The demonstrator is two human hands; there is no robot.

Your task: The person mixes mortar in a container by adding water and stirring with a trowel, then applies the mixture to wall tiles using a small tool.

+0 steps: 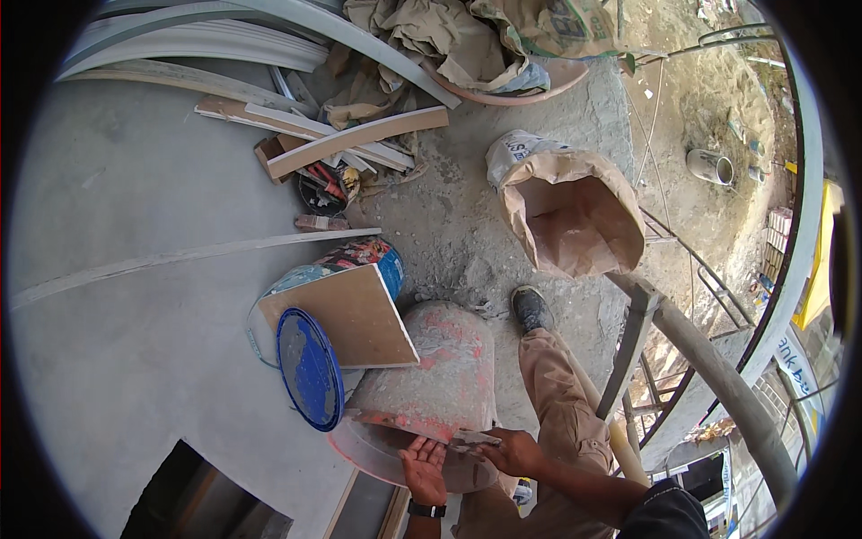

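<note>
Work: apparently scraping; the next move calls for a firm, controlled grip.
Left hand (pixel 424 472): palm up, fingers loosely extended.
Caked bucket (pixel 440 359): tipped, mouth toward the hands.
Flat tool (pixel 468 440): between the hands, at the bucket's rim.
Right hand (pixel 518 453): grasping the tool's right end.

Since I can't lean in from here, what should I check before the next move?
1. Right hand gripping the flat grey tool: ok.
2. Left hand free: ok, palm up with nothing visible in it; contact with the tool, cannot tell.
3. Bucket upright: not ok, tipped with its mouth toward the person.
4. Bucket's inside clean: cannot tell, mostly hidden.
5. Paper bag open: ok, mouth gaping.
6. Dark shoe clear of the bucket: ok, a gap shows.
</note>
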